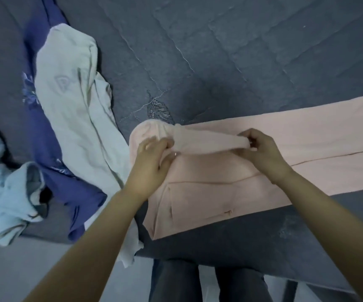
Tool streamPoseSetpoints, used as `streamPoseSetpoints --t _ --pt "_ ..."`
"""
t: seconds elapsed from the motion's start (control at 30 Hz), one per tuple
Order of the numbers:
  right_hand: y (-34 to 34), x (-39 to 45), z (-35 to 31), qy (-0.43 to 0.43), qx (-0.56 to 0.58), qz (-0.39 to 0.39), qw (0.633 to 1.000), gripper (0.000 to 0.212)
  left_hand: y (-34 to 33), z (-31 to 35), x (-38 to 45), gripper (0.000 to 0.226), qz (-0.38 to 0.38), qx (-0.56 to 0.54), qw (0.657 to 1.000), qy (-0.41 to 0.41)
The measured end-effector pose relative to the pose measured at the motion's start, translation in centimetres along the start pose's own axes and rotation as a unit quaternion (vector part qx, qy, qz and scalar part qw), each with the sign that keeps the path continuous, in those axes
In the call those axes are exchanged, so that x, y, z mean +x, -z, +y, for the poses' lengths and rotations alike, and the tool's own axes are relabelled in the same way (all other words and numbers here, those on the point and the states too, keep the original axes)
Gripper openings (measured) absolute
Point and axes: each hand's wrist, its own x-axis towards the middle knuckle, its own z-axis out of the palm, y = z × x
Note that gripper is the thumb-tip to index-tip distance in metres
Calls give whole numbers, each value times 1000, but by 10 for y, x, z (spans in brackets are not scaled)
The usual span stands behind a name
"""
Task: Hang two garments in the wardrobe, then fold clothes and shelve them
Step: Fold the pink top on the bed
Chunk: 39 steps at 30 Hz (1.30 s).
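Pink garment (263, 171) lies spread flat on the dark grey quilted bed cover (219, 51), near its front edge, running off toward the right. Both hands work its upper-left part: left hand (152, 158) grips the bunched fabric by the rounded end, fingers curled into it; right hand (261, 149) pinches the other end of a raised, stretched strip of the same pink cloth. The strip spans between the 2 hands, lifted just above the flat body of the garment. To the left: white garment (76, 110), blue-purple garment (52, 153), pale blue garment (4, 192), all crumpled, well apart from the hands
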Motion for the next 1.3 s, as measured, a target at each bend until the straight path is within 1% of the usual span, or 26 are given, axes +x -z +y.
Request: streamPoseSetpoints --t 0.1,0.17,0.2,0.23,0.27,0.33,0.37,0.47,0.5,0.6,0.67,0.73,0.8,0.9,0.97,1.0,1.07,1.13,1.2,1.23,1.27,1.3 --pt "-5 -19 13 34 -62 -59 996 26 -13 -3 -47 25 -37 8 999 14" --pt "-10 -24 24 45 -130 -102 985 34 -28 -6 -71 34 -42 29 999 19" --pt "-12 -24 28 52 -163 -118 978 35 -37 -6 -81 33 -31 40 998 30" --pt "-14 -24 32 58 -190 -129 972 34 -45 -5 -89 28 -22 44 997 53" --pt "-16 -24 36 62 -210 -136 966 30 -53 -3 -97 21 -23 43 996 79" --pt "-19 -24 42 70 -245 -147 956 20 -66 -2 -108 16 -43 43 991 116" --pt "-21 -24 45 70 -268 -154 948 21 -70 -3 -111 14 -59 45 989 125" --pt "-27 -24 52 78 -327 -171 926 44 -76 -6 -112 7 -79 39 985 146" --pt "-28 -25 54 87 -331 -163 925 45 -77 -6 -109 11 -78 32 983 161" --pt "-33 -25 56 119 -350 -134 919 28 -79 -4 -94 37 -57 23 972 226" --pt "-35 -28 54 142 -343 -120 921 22 -76 0 -86 39 -38 18 974 222" --pt "-32 -35 51 175 -316 -92 928 16 -71 6 -84 37 -13 -48 976 212" --pt "-27 -42 44 193 -279 -55 939 11 -64 14 -86 35 5 -125 966 226" --pt "-27 -33 25 169 -215 -2 962 11 -55 13 -80 26 60 -128 958 251" --pt "-35 -11 15 146 -209 21 967 17 -50 5 -66 24 105 -108 950 272" --pt "-39 1 11 137 -216 22 966 19 -48 1 -57 22 114 -96 948 282" --pt "-49 22 9 106 -241 9 965 21 -48 -6 -42 19 104 -64 941 316" --pt "-56 28 10 67 -266 18 962 29 -50 -8 -34 20 105 -58 923 367" --pt "-58 15 14 72 -253 87 961 33 -50 -7 -37 24 146 -66 898 409" --pt "-56 3 17 81 -222 129 963 31 -52 -6 -42 24 170 -76 885 426" --pt "-53 -10 24 72 -172 163 969 26 -55 -5 -48 25 183 -95 871 445" --pt "-49 -23 32 30 -106 183 977 21 -59 -4 -55 28 180 -124 854 472"
